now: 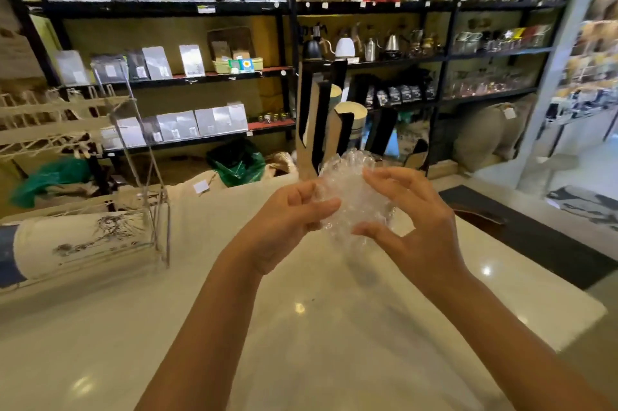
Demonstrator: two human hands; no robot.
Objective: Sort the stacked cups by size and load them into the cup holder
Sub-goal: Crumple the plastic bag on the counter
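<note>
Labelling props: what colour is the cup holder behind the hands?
Cup holder: kraft-brown cardboard with black slots, seen in the head view; cups inside look cream.

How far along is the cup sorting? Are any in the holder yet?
Some look loaded: pale cups sit in the holder behind the hands. In hand now is only crumpled clear wrap, pinched between the left hand and right hand, perhaps the cups' packaging. No loose cups show on the counter, so little may be left beyond discarding the wrap; I cannot tell for sure.
</note>
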